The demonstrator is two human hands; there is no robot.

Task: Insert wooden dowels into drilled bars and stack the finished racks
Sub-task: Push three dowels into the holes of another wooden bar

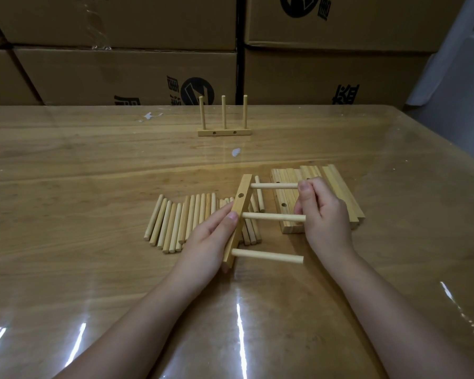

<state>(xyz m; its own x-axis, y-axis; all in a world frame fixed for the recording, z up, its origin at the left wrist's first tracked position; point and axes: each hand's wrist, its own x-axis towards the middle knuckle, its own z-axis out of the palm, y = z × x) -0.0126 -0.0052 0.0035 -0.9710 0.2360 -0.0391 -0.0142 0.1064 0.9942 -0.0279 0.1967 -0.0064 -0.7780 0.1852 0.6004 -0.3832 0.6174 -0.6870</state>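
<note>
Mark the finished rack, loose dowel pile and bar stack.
finished rack (pixel 224 132), head view, base bar.
loose dowel pile (pixel 173 225), head view, mid-length of one dowel.
bar stack (pixel 335 177), head view, top face of rightmost bar.

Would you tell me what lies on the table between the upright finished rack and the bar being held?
In the head view, only bare table lies between the finished rack and the held bar, apart from one small white scrap.

I'm looking at a warehouse packing station: stacked printed cardboard cartons (pixel 126 72) wall in the film-covered wooden counter (pixel 66 160) behind.
</note>
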